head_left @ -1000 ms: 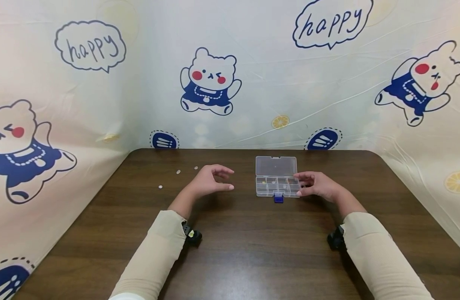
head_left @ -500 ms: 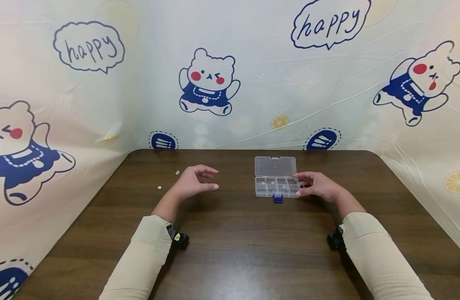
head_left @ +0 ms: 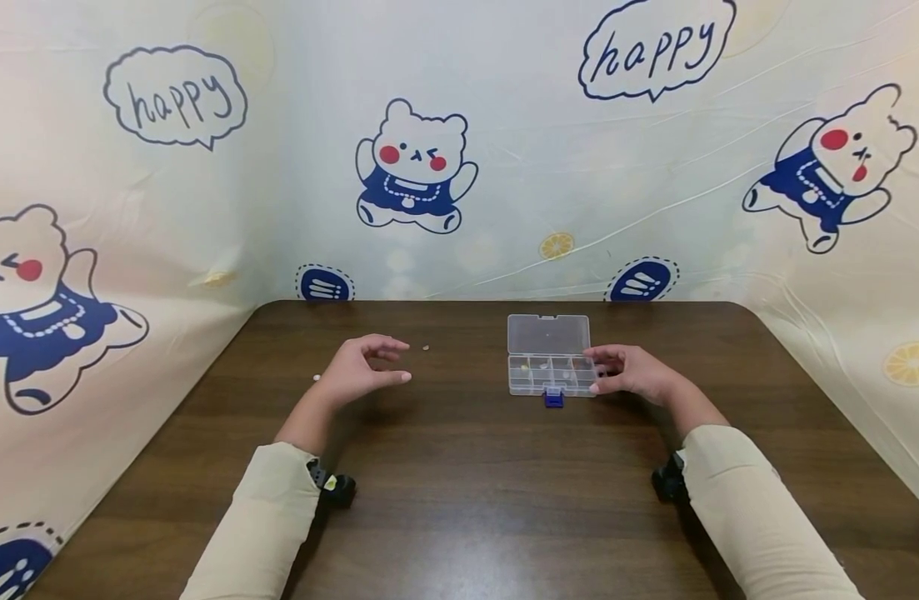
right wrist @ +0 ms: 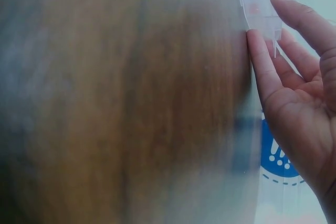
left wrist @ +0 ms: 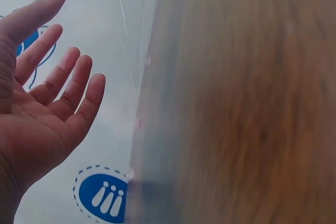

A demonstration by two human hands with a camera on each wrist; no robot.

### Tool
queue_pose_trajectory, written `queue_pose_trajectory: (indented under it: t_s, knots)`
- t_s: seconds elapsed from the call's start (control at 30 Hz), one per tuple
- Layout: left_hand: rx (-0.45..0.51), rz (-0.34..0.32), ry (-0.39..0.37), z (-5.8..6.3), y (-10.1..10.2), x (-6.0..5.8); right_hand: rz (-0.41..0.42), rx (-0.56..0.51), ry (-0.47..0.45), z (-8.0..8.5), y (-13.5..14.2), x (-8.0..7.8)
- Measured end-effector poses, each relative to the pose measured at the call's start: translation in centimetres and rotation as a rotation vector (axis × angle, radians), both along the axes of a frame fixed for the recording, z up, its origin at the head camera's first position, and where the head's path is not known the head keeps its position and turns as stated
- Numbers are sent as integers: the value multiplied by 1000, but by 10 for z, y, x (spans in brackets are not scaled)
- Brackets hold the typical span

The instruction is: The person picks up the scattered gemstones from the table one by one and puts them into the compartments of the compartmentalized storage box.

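— Box (head_left: 530, 389) position, head view?
— Right of the surface's (head_left: 459, 467) middle, toward its far edge; right hand (head_left: 635, 372) holding the box's right end. Left hand (head_left: 352, 367), nearer the left edge, unclenched; pale piece (head_left: 425, 347) just beyond it.
— Left wrist view?
— Fingers (left wrist: 93, 95) loosely spread.
— Right wrist view?
— Fingertips (right wrist: 255, 39) meeting the box.

the box (head_left: 525, 389) looked like clear, smooth plastic, its lid (head_left: 547, 335) a hazier, more frosted sheet, and its blue latch (head_left: 554, 400) solid plastic; the table (head_left: 496, 475) showed brown wood grain with a soft shine; the wall sheet (head_left: 511, 83) seemed thin, smooth and faintly glossy along its creases; the sleeves (head_left: 242, 517) were matt cloth, slightly wrinkled
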State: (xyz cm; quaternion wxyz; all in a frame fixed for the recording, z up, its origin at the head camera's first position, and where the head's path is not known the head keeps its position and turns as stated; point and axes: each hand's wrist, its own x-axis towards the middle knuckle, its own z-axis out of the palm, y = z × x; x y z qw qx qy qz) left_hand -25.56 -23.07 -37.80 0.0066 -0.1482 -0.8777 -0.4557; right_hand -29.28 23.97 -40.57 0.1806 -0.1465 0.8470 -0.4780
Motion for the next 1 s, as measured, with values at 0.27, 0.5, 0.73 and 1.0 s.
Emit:
queue_pose_trajectory:
  t_s: [0.27, 0.5, 0.73, 1.0]
  knots:
    - [22, 37, -8, 1, -20, 5, 2, -15, 1, -1, 0, -1]
    - [24, 88, -17, 3, -41, 12, -3, -13, 2, -2, 0, -1]
    - [9, 128, -13, 2, -63, 16, -7, -13, -3, -2, 0, -1]
    - [-24, 183, -19, -1, -82, 20, -8, -15, -7, -2, 0, -1]
